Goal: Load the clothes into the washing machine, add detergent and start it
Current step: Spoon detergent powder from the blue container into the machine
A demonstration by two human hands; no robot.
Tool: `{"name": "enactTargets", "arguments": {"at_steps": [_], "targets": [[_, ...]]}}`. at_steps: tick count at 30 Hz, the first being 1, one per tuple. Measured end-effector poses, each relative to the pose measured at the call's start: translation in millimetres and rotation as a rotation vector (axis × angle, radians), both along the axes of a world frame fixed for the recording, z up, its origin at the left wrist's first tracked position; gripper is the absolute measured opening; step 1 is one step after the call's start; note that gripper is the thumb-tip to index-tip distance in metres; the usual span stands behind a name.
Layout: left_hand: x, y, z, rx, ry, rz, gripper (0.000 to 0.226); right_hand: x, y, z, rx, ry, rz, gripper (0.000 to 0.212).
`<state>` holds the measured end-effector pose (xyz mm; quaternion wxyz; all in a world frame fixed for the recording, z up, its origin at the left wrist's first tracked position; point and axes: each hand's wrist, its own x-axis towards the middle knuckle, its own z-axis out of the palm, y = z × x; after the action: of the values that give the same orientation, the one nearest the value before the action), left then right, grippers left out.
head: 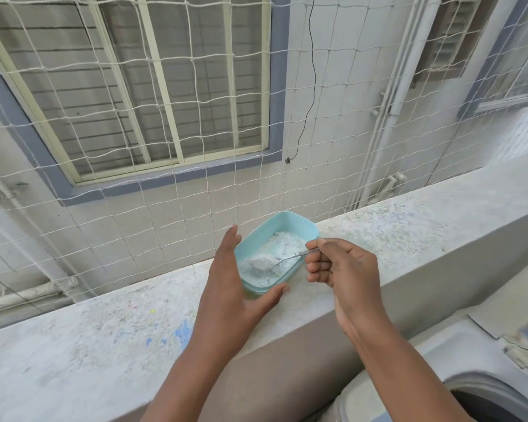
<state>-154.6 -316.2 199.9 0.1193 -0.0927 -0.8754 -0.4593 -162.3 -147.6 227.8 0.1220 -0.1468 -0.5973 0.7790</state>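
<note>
A pale blue rectangular plastic tub of white detergent powder sits on the grey concrete ledge. The left hand, fingers straight, steadies the tub's near-left side; the right hand pinches a thin metal spoon heaped with powder inside the tub.

tub turquoise | powder white | ledge grey, paint-speckled

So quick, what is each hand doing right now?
Left hand: open, fingers straight, cupped beside the blue tub on the ledge.
Right hand: pinches a spoon heaped with detergent powder.
</note>
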Motion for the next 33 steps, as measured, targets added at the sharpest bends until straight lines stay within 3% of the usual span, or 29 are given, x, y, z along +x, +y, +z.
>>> {"name": "enactTargets", "arguments": {"at_steps": [7,12,15,21,33], "targets": [[1,0,1,0.025,-0.008,-0.006,0.103,0,2,0,-0.034,-0.026,0.001,0.020],[7,7,15,0.090,0.127,0.076,0.081,-1,9,10,-0.076,-0.013,-0.011,0.021],[9,13,30,0.268,0.128,0.092,0.081,-1,15,18,-0.088,0.001,-0.019,0.021],[6,31,53,0.951,-0.094,-0.076,0.077,6,33,30,-0.129,0.026,-0.048,0.020],[19,129,64,1.152,-0.359,-0.375,0.090,50,120,41,-0.136,0.062,-0.268,0.019]]}}
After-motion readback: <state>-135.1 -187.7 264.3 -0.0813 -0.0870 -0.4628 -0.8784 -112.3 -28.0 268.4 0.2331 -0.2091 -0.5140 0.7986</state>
